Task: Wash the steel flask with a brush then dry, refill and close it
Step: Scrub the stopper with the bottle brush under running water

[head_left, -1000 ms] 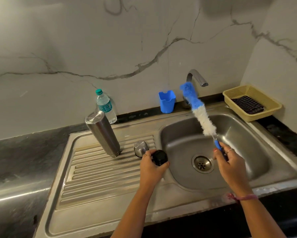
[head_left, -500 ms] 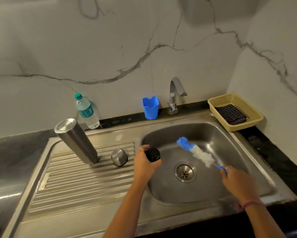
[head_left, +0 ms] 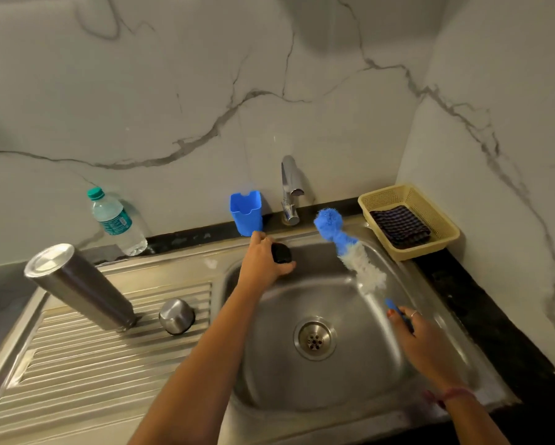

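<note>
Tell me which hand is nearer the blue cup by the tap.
Left. The left hand, holding a black cap, sits just below the blue cup. The right hand grips the brush far off, over the sink's right side.

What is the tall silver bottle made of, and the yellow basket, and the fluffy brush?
The flask looks like brushed steel: grey and shiny with soft reflections. The yellow basket seems to be plastic, moulded in a fine mesh. The brush has soft blue and white bristles, probably synthetic, on a blue handle that looks plastic.
</note>
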`<state>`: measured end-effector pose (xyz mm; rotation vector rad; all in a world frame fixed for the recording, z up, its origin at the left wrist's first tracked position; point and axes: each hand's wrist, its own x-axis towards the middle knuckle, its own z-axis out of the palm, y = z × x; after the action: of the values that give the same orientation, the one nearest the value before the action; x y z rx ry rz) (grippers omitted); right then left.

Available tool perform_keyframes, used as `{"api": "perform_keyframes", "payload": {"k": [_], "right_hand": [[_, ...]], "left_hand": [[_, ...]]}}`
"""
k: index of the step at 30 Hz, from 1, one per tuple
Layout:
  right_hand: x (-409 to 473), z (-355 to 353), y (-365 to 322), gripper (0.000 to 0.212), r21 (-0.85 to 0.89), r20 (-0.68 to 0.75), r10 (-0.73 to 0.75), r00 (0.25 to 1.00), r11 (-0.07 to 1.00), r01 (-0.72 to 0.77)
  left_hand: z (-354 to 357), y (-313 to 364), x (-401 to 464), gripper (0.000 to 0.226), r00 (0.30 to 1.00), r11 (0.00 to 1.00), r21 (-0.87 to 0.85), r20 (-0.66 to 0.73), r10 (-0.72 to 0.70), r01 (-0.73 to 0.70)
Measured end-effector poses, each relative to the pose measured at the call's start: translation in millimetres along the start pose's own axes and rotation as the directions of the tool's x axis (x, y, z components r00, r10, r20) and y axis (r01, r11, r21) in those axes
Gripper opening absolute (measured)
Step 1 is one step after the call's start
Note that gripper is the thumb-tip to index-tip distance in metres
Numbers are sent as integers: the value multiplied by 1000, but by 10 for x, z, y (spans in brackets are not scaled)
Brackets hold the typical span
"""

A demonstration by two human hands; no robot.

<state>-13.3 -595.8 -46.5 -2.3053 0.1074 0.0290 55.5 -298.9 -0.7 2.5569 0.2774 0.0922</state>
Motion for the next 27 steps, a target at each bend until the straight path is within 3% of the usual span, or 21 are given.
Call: {"api": "perform_keyframes", "payload": {"k": [4,9,15,27], "right_hand": [[114,20,11,31,77,0,30,1000,997,-30],[225,32,33,18,145,15,-4,1000,989,1],[319,109,103,16,164,18,-25,1000,986,22],[348,280,239,18,102,43,-16,999,995,12]], "left_hand": [[54,227,404,70,987,947,282,80,139,-156],[148,392,748,81,966,798,548,201,165,-250],[195,431,923,84,958,686,675,260,125,-272],[267,449,922,79,973,682,706,226,39,-191]]}}
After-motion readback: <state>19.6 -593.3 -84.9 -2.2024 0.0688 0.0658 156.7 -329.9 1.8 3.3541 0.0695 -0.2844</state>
